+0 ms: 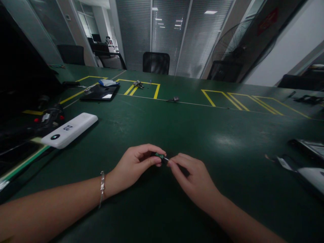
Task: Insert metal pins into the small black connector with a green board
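Note:
My left hand [138,162] pinches a small green piece [160,155], which looks like a little circuit board, between thumb and fingers. From its right end sticks a short, thin, shiny metal part [165,159]. The fingertips of my right hand [193,175] are closed at the far end of that metal part, close to the left fingertips. My fingers cover most of both pieces, so I cannot make out their full shape. Both hands are just above the green tabletop [162,209].
A white power bank [71,130] lies at the left, with a black tablet [101,91] beyond it. Farther back are small metal parts [138,84] and a dark cylindrical part [174,99] near yellow tape outlines. A white device [312,177] with a cable is at the right.

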Available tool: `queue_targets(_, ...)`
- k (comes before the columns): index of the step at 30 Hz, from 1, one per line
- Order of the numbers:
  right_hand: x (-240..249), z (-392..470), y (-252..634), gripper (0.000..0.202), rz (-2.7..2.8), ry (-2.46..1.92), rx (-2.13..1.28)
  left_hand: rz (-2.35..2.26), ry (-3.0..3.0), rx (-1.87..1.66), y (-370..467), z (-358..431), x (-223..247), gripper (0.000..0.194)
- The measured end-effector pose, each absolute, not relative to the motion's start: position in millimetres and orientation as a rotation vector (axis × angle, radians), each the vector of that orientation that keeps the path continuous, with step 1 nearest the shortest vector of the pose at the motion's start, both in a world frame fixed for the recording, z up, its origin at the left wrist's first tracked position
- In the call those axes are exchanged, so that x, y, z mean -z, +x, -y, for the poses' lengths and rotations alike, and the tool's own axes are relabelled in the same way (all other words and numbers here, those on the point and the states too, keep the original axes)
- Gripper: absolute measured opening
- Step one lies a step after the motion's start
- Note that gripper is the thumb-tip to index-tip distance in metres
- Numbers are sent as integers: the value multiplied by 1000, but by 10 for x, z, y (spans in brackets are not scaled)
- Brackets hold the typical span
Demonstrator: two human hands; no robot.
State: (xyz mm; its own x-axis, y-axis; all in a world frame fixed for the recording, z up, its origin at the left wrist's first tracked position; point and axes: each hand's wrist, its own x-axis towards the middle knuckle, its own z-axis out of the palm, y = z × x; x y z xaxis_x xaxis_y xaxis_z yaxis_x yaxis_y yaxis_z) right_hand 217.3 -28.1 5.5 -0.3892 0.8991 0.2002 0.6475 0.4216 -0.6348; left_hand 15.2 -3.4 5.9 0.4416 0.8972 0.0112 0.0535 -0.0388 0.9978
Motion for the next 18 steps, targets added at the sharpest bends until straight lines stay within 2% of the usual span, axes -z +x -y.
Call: queue_targets(18,-62,281,2183,26,2126,-1250,-693,-827,1353,-891,177,60,-72,18)
